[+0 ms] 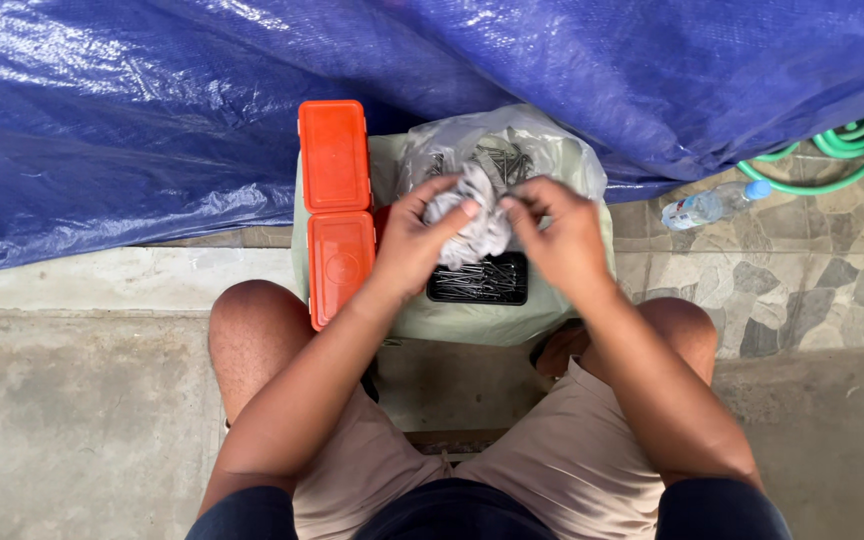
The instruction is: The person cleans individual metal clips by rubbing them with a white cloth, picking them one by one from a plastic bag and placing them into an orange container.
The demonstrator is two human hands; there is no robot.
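My left hand and my right hand both grip a crumpled clear plastic bag that holds several metal nails. More of the bag spreads out behind my hands, with nails showing through it. Just below the hands lies a small black tray filled with nails. All of it rests on a pale green stool top between my knees.
An orange plastic case lies open on the left side of the stool. A blue tarpaulin hangs behind. A plastic water bottle and a green hose lie on stone paving at the right. Concrete floor surrounds me.
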